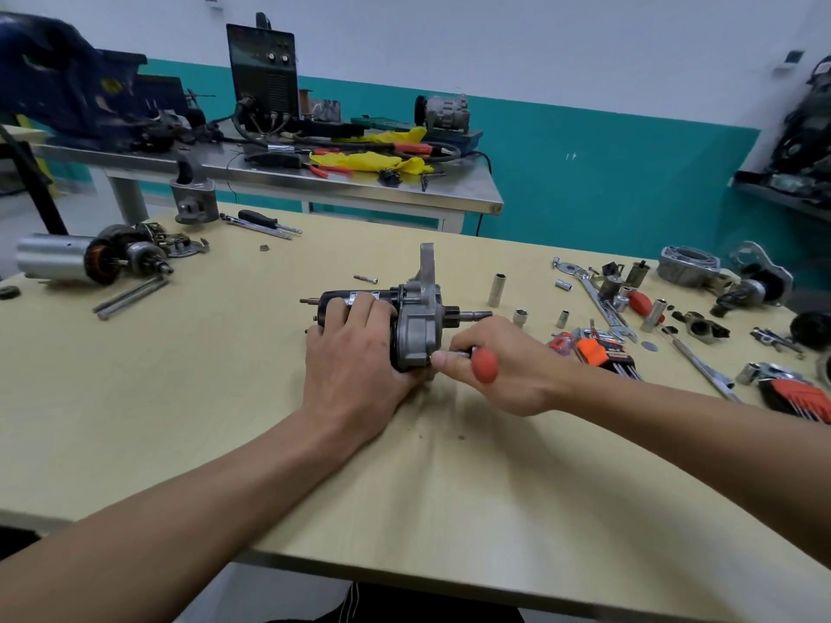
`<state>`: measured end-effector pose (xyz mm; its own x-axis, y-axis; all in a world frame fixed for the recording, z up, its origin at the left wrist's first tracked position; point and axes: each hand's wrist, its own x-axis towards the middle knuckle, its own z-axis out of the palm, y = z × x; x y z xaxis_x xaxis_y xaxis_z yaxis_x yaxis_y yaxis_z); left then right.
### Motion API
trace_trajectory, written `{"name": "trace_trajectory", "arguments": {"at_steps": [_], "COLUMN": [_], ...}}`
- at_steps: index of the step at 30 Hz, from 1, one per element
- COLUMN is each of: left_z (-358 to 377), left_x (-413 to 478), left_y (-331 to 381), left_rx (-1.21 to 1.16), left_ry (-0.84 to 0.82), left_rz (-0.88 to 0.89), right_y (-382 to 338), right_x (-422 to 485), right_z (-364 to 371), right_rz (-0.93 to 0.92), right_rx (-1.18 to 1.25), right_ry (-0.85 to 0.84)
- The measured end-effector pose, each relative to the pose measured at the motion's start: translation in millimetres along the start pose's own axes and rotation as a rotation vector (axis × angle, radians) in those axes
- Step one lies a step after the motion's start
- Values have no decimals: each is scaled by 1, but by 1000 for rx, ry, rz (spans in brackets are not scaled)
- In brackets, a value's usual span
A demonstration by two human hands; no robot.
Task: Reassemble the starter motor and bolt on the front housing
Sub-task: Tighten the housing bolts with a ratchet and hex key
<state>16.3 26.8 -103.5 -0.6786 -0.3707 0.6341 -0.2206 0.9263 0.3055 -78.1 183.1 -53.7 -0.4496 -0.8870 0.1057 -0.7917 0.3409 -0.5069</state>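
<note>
One starter motor (416, 326) in left hand (355, 359), one screwdriver (484, 365) in right hand (519, 375)

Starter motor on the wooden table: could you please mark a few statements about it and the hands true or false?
1. The left hand grips the starter motor by its black body. True.
2. The right hand holds an orange-handled screwdriver at the front housing. True.
3. The starter motor stands on end. False: it lies on its side on the table.
4. The tall socket lies left of the motor. False: it stands upright to its right.
</note>
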Motion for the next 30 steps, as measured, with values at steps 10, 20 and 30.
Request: {"name": "trace_trajectory", "arguments": {"at_steps": [10,20,30], "left_z": [3,-3,-19], "left_x": [0,2,14], "left_y": [-3,-3,-13], "left_rx": [35,143,-170], "left_ry": [49,-2,117], "left_rz": [43,65,141], "right_y": [-8,2,56], "right_x": [14,-5,-27], "right_z": [-16,-5,-10], "right_rz": [620,346,168], "right_rx": [595,404,212], "right_ry": [-296,-24,497]}}
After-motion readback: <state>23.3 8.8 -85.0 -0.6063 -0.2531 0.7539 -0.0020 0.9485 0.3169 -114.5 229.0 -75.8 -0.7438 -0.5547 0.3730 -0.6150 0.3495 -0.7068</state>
